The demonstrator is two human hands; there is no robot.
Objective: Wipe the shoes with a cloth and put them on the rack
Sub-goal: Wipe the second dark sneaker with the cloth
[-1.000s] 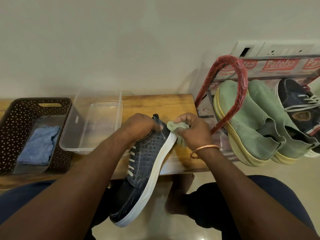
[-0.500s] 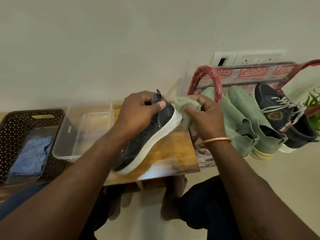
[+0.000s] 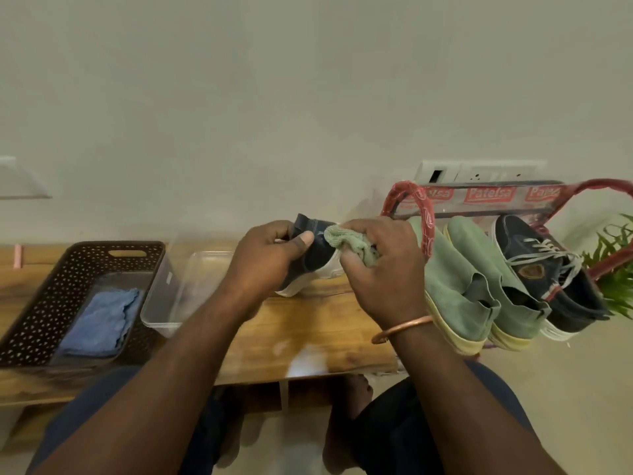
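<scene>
My left hand [image 3: 270, 255] grips a dark blue sneaker with a white sole [image 3: 317, 255], held up over the wooden bench [image 3: 329, 334]. Most of the shoe is hidden behind the hand. My right hand [image 3: 383, 269] holds a bunched green cloth [image 3: 352, 243] against the shoe's end. To the right stands the red-framed rack [image 3: 424, 217] with two green shoes [image 3: 455, 286] and one matching dark blue sneaker [image 3: 548, 275] on it.
A dark perforated basket [image 3: 51, 296] with a blue cloth [image 3: 102, 320] sits at the bench's left, a clear plastic tub [image 3: 171, 289] beside it. A green plant [image 3: 616, 269] is at the far right. Wall sockets [image 3: 479, 171] are above the rack.
The sneaker has been lifted and turned, so its end now faces the cloth and less of it shows. Both hands rose with it, and the view tilted upward.
</scene>
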